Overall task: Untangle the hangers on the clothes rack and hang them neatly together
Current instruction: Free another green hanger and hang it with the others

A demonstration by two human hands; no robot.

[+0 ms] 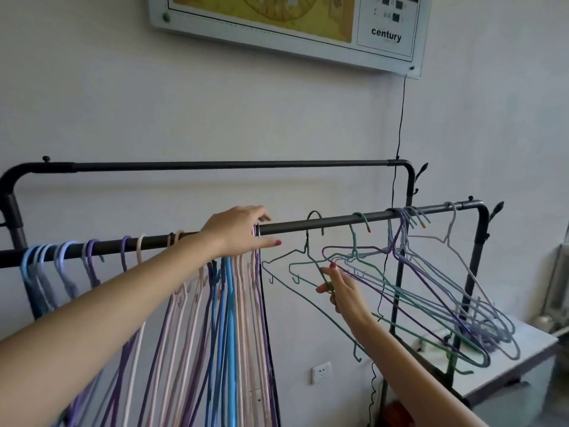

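Wall sign [386,35] reads "century"; right hand [345,291] fingers pinch green hanger [308,260], left hand [240,231] fingers grip hooks

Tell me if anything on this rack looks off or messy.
Yes. The hangers at the right end of the front rail are snarled, tilted and overlapping. One green hanger, pinched by the right hand, has its hook lifted off the rail. The left bunch hangs straight.

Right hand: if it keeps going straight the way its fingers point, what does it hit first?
The right hand already pinches the dark green hanger. Its fingers point up and left, so going on it likely pushes that wire first, then reaches the near rack bar; depth is unclear.
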